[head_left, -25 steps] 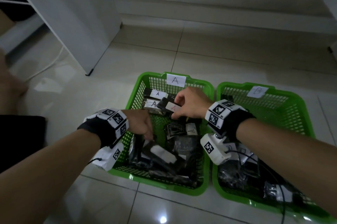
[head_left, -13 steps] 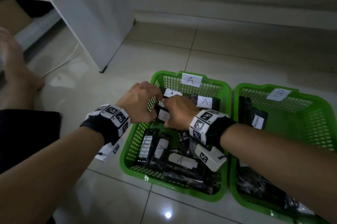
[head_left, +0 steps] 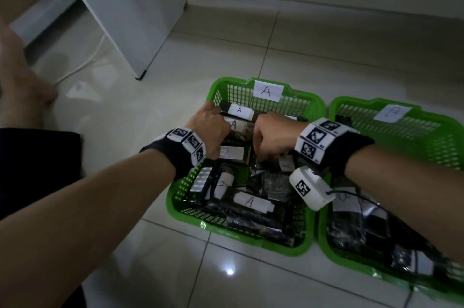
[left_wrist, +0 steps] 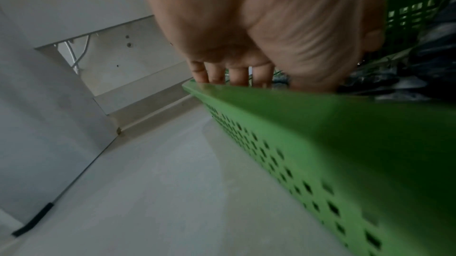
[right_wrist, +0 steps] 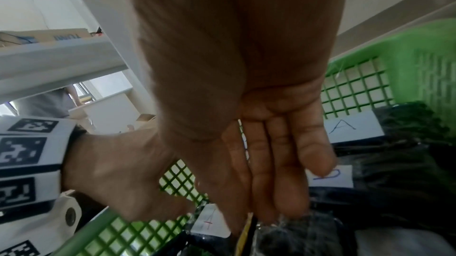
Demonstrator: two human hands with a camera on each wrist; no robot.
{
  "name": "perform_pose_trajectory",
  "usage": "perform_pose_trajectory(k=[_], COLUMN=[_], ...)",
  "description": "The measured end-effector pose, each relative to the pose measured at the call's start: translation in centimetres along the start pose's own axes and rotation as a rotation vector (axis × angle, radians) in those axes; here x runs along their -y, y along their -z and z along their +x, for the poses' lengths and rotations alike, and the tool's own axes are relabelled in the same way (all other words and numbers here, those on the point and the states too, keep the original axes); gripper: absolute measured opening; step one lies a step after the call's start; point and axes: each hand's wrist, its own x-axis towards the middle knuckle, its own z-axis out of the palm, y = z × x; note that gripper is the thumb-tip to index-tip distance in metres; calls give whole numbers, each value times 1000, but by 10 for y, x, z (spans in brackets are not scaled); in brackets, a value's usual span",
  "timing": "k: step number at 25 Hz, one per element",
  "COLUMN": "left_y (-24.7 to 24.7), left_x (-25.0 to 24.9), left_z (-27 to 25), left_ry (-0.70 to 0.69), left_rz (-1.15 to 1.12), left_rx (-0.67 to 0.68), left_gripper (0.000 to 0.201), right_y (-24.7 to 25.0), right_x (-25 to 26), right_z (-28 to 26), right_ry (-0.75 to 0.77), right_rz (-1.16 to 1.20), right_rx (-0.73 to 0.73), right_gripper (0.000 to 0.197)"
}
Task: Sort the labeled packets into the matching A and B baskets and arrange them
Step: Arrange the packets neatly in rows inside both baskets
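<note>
Both forearms reach forward and down into the green A basket [head_left: 218, 96], the backs of the hands turned up toward the head camera. The left hand [head_left: 209, 129] sits at the basket's left wall with its knuckles bent and its fingers [left_wrist: 237, 77] dipping just inside the rim; it seems to pinch the left end of an A-labeled packet [head_left: 234, 125], though the grip itself is hidden behind the knuckles. The right hand [head_left: 272, 135] is just to the right of the left one, nearly touching it, curled over the same packet's right end; the wrist view shows its fingers [right_wrist: 283, 162] laid side by side and pointing down onto the dark packets, the thumb out of sight, so the hold cannot be told for certain. Another A packet [head_left: 239, 110] lies just beyond both hands, more lie beneath the wrists. The B basket [head_left: 426, 117] stands right of the right forearm, holding packets too.
</note>
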Motion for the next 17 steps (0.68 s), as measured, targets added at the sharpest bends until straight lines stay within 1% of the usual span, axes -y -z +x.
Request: perform_pose_trajectory(k=[2,4,6,7,8,9,12,14,17], left_y=[0,3,8,8,10,10,12,14,17], left_x=[-2,-2,-4,-6,-8,-10,-15,-20,-25], left_z=[0,-2,-3,-2,-2,-4,-12,-13,-13], left_ry=[-8,-40,-54,-54,-47,-33,18,24,3], left_rz=[0,17,44,55,52,45,18,44,113], left_rx=[17,49,72,78,81,88,101,117,173], left_gripper=[26,38,43,45,46,46,41,41,37], right_y=[-2,-6,-14,-19,-23,-27,-28,-29,-35], right_x=[-2,5,13,16,19,21,24,21,12], right_z=[-6,-10,-16,-20,-24,-29,-42,-48,-56], right_ry=[22,74,113,130,142,154,192,198,199], right_rz=[75,44,-12,-49,-92,-133,-139,-90,41], right_rx=[68,208,342,375,387,384,355,293,185], right_gripper=[14,35,58,67,71,70,55,50,52])
